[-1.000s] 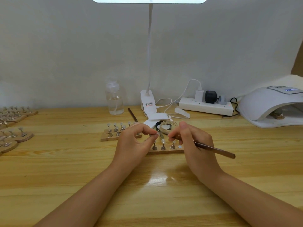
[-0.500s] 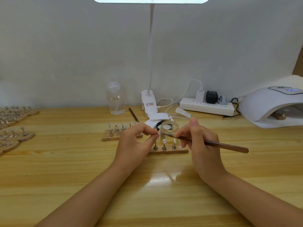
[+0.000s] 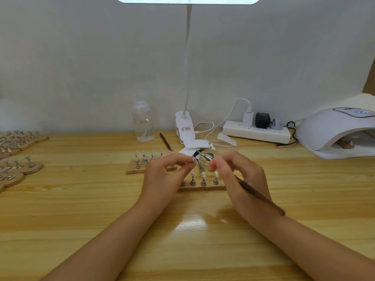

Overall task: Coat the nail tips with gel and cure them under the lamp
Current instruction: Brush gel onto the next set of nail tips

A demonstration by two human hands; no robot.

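My left hand pinches a small nail tip on its stand between thumb and forefinger, held above the table. My right hand grips a brown gel brush, whose bristle end reaches the nail tip, just in front of a small clear gel jar. Below the hands lies a wooden strip carrying several nail tips on metal stands. The white curing lamp stands at the far right with a stand inside its opening.
A second wooden strip of nail tips sits left of my hands, and more strips lie at the table's left edge. A clear bottle, a clip desk lamp, a spare brush and a power strip line the back.
My right hand has swung the brush handle down and back toward me, bringing the bristle end from the jar to the nail tip in my left hand.
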